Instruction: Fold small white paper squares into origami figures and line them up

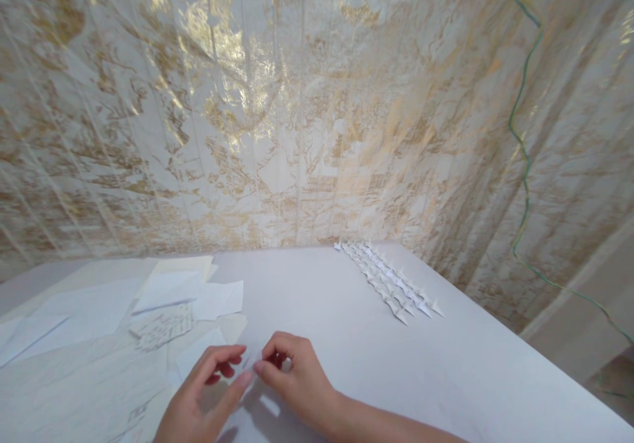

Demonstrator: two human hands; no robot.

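Observation:
A small piece of white paper [251, 357] is between my two hands above the table's near part. My right hand [297, 374] pinches its right side between thumb and bent index finger. On the other side, my left hand [205, 390] has its thumb and index fingertips at the paper's left edge, with the other fingers curled behind. The paper's folds are too blurred to make out. Several small folded white paper figures with pointed ends [391, 281] stand in close rows at the table's right back.
Loose white sheets [99, 304] overlap across the table's left side, with a crumpled piece of printed paper [166, 326] among them. The white table [396, 377] meets a gold-patterned curtain [277, 133] behind. A green and yellow cord [526, 166] hangs at the right.

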